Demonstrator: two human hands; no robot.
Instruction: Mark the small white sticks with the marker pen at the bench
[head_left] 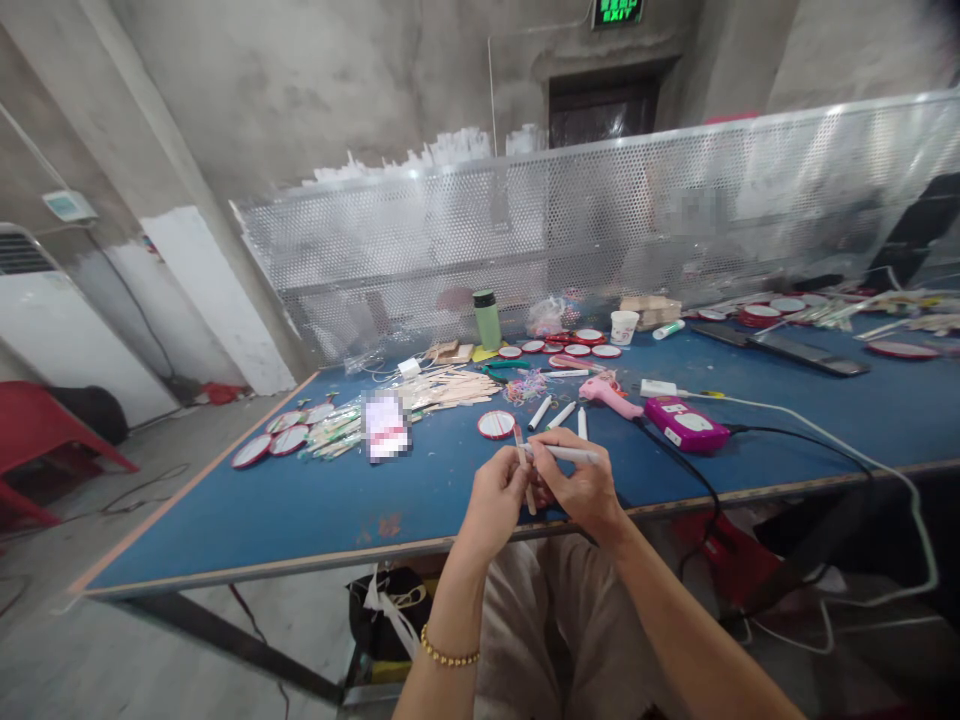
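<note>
Near the table's front edge my left hand (496, 497) pinches a flat wooden craft stick (519, 437), tilted upright, its upper end reddish. My right hand (583, 490) grips a white marker pen (574, 454), whose tip end meets the stick; whether it touches cannot be made out. Just beyond the hands lies a round red-rimmed white disc (496, 425). Several more white markers (561, 415) rest on the table behind my right hand. A pile of plain wooden sticks (457, 388) spreads to the left.
A pink glue gun (611, 396) and a purple box (686, 424) with cables lie to the right. A green bottle (487, 322) and a paper cup (623, 327) stand farther back. Red-rimmed discs (288, 440) lie at left on the blue table (315, 530); a perforated metal panel (420, 240) rises behind.
</note>
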